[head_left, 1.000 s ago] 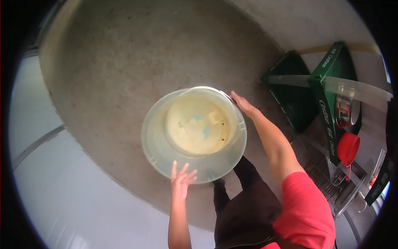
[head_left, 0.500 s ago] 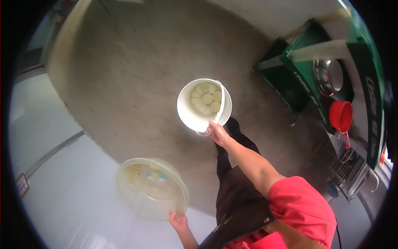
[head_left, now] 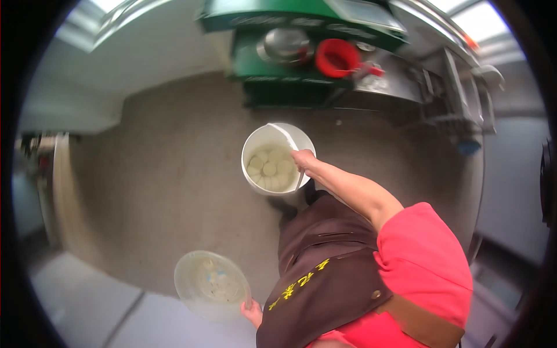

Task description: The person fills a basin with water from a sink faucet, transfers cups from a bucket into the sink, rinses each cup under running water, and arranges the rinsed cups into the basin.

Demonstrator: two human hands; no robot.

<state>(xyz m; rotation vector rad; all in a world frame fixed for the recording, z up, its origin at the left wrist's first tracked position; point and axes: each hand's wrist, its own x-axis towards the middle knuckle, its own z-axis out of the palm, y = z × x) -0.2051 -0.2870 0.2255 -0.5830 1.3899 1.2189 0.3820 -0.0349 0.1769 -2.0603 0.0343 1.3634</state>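
Shifted since the earlier frame: green stand [head_left: 278,70], from about 3 o'clock to 12 as the view turned; white bucket [head_left: 264,138], only slightly left, near the dial's centre. Floor [head_left: 162,191], grey, bare around the feet. Green stand, lettered, with metal bowl and red scoop. Apron [head_left: 325,278], brown, yellow characters, 5 o'clock. White bucket, tilted a little; whether its base touches the floor cannot be told. Clear basin [head_left: 200,301], 7 o'clock, well apart from the bucket. Metal bowl [head_left: 285,43], 12 o'clock. Red scoop [head_left: 337,58], 1 o'clock, beside the bowl. Right hand [head_left: 303,159], closed around the bucket's handle at 3 o'clock. Left hand [head_left: 252,313], pinching the basin's rim at 4 o'clock. Pale rounds [head_left: 269,169], several, inside the bucket, apparently in cloudy liquid. Handling note, as judged: grip mid-handle, keep the bucket level, hold the basin wide of the legs.
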